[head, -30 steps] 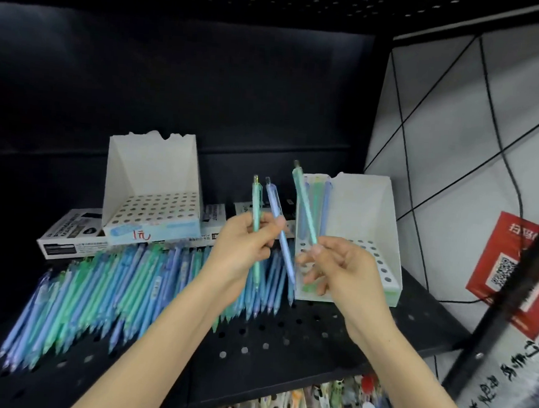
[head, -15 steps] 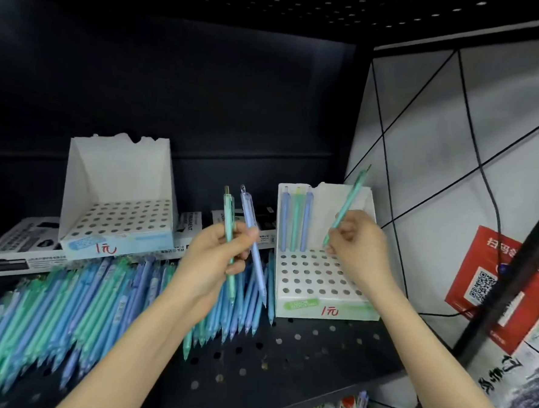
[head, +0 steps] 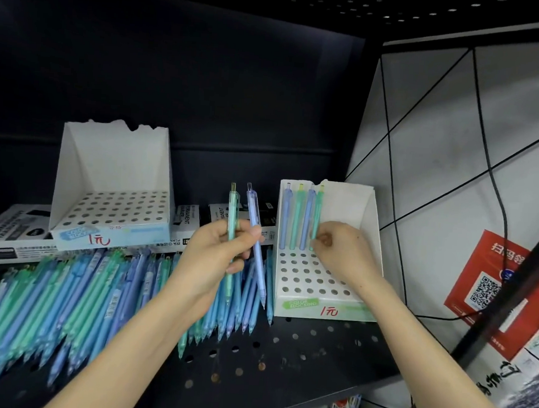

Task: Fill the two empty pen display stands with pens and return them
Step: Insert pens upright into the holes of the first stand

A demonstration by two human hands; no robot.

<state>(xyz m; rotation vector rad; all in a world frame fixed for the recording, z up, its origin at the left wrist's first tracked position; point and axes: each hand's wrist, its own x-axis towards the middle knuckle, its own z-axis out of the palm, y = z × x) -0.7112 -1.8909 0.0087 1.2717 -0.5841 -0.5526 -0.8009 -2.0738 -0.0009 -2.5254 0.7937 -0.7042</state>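
**Pen display stands: 1 just begun, 1 bare**

On the black perforated shelf the task appears to be at an early stage. A wide pile of loose pens, blue and green, lies across the shelf's left and middle, so most of the filling is left.

The left stand sits further back on flat boxes and holds nothing. The right stand rests on the shelf at the pile's right end. It has 4 pens upright at the left of its back row, and every other hole in view is bare. Neither stand looks ready to go back.

Both stands are white card with a tall back, sloping sides and a ragged top edge. Each has a floor of round holes and a front lip marked by hand in red.

The left hand curls round 2 pens held upright, a green pen and a lilac pen. The right hand pinches the lower part of the 4th pen, a green one, apparently seating it in its hole.
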